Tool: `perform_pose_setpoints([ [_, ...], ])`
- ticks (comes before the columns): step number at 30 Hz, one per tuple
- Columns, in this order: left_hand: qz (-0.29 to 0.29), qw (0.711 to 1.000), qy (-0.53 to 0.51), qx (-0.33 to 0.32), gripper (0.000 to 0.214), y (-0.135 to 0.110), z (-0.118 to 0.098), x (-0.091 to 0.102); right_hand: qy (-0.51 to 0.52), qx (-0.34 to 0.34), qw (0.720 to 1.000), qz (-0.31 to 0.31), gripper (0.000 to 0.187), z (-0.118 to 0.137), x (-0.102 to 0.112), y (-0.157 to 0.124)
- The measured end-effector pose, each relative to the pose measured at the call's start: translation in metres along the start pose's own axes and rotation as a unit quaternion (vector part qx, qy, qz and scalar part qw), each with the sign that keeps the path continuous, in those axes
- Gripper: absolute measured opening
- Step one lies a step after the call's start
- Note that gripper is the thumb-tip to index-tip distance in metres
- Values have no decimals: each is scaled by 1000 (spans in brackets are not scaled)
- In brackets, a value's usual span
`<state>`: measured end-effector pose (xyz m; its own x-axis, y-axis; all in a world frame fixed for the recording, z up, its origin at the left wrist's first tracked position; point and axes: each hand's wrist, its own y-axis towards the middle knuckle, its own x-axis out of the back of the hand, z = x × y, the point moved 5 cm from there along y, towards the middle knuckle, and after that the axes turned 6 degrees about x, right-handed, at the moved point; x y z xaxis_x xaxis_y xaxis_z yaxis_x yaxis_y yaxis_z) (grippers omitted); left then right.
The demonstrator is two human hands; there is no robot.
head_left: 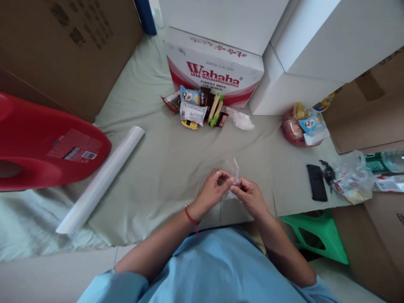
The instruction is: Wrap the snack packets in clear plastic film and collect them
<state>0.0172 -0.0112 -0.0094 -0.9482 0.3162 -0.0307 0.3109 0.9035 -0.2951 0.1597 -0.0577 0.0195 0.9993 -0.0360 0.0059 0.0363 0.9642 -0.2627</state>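
Note:
My left hand [214, 187] and my right hand [249, 194] meet over the cloth near the front edge. Both pinch a clear plastic bag [232, 167], thin and crumpled, whose top sticks up above my fingers. Its lower part is hard to make out against the cloth. Farther back lies a pile of wrapped snacks [193, 112], with wooden sticks with green ends [216, 110] on its right side. Beside these rests a crumpled whitish plastic bag [241, 119].
A Wahaha water carton [214, 69] stands behind the snacks. On the left are a red plastic jug [47, 143] and a white roll [102, 179]. At right sit a bowl of snacks [292, 130], a black phone [316, 182] and a plastic bag [353, 179]. A green stool [330, 233] is below the edge.

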Motion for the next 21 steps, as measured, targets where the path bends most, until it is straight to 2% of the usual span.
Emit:
perform_pose_setpoints([
  [3,32,997,-66,4,49,15,6,2,30,-9,998,-53,40,-7,9,1],
  [5,19,987,-160,12,48,25,10,9,66,-18,992,-104,41,-14,16,0],
  [7,16,962,-270,34,47,34,15,15,91,-27,987,-134,42,-21,22,-1],
  [9,30,936,-346,57,45,40,18,19,89,-36,986,-139,43,-28,27,-4],
  [12,65,913,-397,73,40,44,17,23,25,-33,988,-147,41,-36,39,-9],
  [14,76,899,-425,76,35,44,15,26,-43,-13,982,-181,40,-36,49,-13],
  [17,69,892,-442,65,34,44,12,28,-156,67,955,-245,45,-23,57,-13],
  [19,62,895,-438,52,36,43,11,27,-209,130,943,-223,50,-12,47,-7],
  [21,55,902,-426,37,36,41,9,26,-229,156,947,-160,44,-6,30,4],
])
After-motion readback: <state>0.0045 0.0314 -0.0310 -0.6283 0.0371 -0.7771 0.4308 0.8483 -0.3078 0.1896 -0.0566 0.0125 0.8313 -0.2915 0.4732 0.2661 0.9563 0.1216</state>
